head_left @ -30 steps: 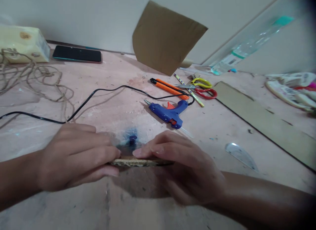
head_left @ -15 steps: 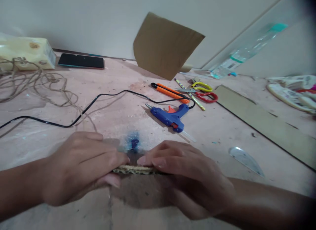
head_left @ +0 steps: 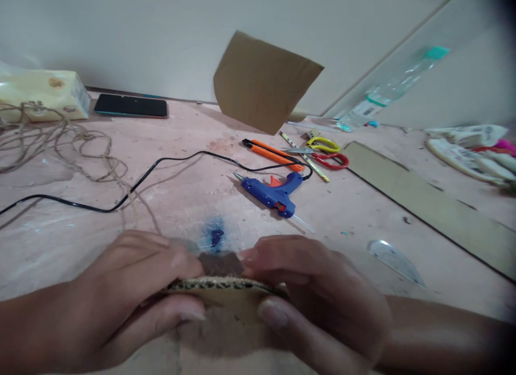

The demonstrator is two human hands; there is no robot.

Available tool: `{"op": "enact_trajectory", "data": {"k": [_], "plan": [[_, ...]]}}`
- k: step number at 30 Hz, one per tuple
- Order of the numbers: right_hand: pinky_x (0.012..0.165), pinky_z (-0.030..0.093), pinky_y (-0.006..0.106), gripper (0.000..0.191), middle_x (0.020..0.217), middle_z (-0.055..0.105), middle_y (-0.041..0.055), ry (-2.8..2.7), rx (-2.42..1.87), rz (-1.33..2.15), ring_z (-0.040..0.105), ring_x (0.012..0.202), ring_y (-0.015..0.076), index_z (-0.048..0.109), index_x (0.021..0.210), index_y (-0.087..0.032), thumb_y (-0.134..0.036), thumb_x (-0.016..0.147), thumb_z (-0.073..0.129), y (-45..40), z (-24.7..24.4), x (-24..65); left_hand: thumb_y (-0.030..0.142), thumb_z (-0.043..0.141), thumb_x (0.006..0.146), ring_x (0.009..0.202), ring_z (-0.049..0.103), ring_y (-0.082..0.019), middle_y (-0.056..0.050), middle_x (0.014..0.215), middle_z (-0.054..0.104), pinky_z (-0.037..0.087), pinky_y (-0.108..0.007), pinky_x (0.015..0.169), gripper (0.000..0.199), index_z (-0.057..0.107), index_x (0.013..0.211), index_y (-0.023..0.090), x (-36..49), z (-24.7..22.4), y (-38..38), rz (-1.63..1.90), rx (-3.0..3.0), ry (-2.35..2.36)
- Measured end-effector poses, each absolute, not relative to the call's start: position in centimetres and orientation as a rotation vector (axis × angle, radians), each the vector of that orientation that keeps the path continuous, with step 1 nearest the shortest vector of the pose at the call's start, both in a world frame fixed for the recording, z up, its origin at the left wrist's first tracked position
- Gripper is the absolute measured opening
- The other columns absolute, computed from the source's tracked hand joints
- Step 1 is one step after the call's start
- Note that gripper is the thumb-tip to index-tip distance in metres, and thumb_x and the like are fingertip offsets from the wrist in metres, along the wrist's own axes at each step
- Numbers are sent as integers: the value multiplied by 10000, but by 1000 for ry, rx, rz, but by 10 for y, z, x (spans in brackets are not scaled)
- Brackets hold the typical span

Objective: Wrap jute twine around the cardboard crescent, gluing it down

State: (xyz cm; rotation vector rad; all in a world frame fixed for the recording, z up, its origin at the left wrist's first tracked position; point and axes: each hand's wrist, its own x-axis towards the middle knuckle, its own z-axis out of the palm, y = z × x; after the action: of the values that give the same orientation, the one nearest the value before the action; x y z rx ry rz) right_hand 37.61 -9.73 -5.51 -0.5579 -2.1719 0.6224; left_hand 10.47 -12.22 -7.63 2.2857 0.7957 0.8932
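Observation:
A piece of corrugated cardboard (head_left: pixel 226 283) is held low in front of me, its fluted edge facing up toward the camera. My left hand (head_left: pixel 139 294) grips its left end, fingers over the far side and thumb on the near side. At the right end my right hand (head_left: pixel 314 300) pinches it the same way. Much of the piece is hidden by both hands. Beyond it lies a blue glue gun (head_left: pixel 272 193) with an orange trigger and a clear glue stick poking out of its back. A blue stain (head_left: pixel 216 236) marks the surface just past my fingers.
An orange cutter (head_left: pixel 272 154), scissors (head_left: pixel 328 152) and a pencil (head_left: pixel 306 157) lie behind the glue gun. Its black cord (head_left: pixel 161 159) runs left past tangled twine (head_left: pixel 60 136) and a phone (head_left: pixel 131 106). To the right are a cardboard strip (head_left: pixel 423 197), a protractor (head_left: pixel 395 262) and a bottle (head_left: pixel 397 87).
Both thumbs have come into clearer view on the near face of the cardboard, and more of its edge shows. The camera view has shifted slightly.

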Motion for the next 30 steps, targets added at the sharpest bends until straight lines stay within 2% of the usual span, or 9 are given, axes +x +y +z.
{"op": "enact_trajectory", "data": {"k": [2, 5, 9, 11, 13, 17, 19, 23, 30], "plan": [[699, 677, 185, 310, 994, 863, 56, -2138, -527, 682, 808, 743, 136, 674, 1344, -178, -149, 1036, 661, -97, -53, 374, 431, 382, 1255, 739, 746, -123, 36, 880, 775, 581, -242, 710, 321, 625, 1128, 263, 106, -80, -127, 942, 2250, 839], [698, 677, 227, 382, 1057, 878, 63, -2131, -505, 734, 794, 732, 136, 672, 1386, -166, -81, 1015, 646, -95, -53, 371, 449, 422, 1242, 730, 737, -129, 41, 880, 777, 584, -237, 673, 302, 649, 1132, 282, 107, -82, -133, 938, 2182, 859], [606, 640, 272, 349, 906, 842, 51, -2131, -384, 722, 744, 639, 154, 713, 1326, -117, -74, 983, 660, -93, -55, 370, 447, 442, 1232, 715, 732, -146, 37, 841, 769, 614, -260, 688, 313, 665, 1086, 285, 107, -80, -135, 891, 2159, 885], [574, 621, 279, 386, 874, 829, 32, -2116, -418, 704, 717, 603, 152, 705, 1370, -124, -74, 991, 651, -94, -56, 370, 446, 432, 1235, 745, 753, -153, 22, 891, 796, 632, -265, 705, 309, 666, 1115, 285, 108, -79, -134, 915, 2187, 907], [589, 630, 272, 437, 880, 829, 16, -2120, -479, 702, 724, 616, 147, 673, 1442, -145, -74, 1013, 635, -94, -55, 371, 458, 416, 1239, 773, 772, -152, 17, 936, 813, 641, -258, 715, 309, 658, 1145, 290, 108, -80, -134, 936, 2214, 917], [627, 640, 252, 347, 927, 846, 38, -2176, -387, 751, 759, 665, 134, 690, 1393, -136, -110, 1053, 627, -92, -55, 374, 458, 390, 1247, 779, 771, -145, 20, 926, 803, 644, -240, 725, 326, 641, 1129, 287, 108, -79, -134, 916, 2249, 923], [654, 650, 247, 367, 972, 859, 47, -2161, -424, 741, 773, 690, 133, 676, 1422, -139, -104, 1061, 617, -91, -55, 374, 463, 397, 1245, 787, 775, -151, 14, 953, 815, 649, -244, 718, 319, 648, 1155, 288, 108, -78, -134, 909, 2258, 940], [611, 627, 259, 417, 870, 825, 26, -2175, -403, 758, 732, 637, 141, 684, 1434, -153, -83, 1027, 620, -90, -56, 373, 429, 404, 1246, 767, 771, -144, 25, 922, 806, 649, -236, 700, 287, 627, 1128, 293, 110, -75, -132, 948, 2269, 916], [631, 612, 279, 440, 868, 811, 28, -2187, -455, 755, 735, 665, 148, 664, 1478, -118, -104, 1041, 621, -93, -57, 374, 460, 371, 1253, 784, 770, -130, 31, 943, 806, 645, -202, 740, 304, 627, 1202, 303, 112, -76, -133, 902, 2265, 922]]}}
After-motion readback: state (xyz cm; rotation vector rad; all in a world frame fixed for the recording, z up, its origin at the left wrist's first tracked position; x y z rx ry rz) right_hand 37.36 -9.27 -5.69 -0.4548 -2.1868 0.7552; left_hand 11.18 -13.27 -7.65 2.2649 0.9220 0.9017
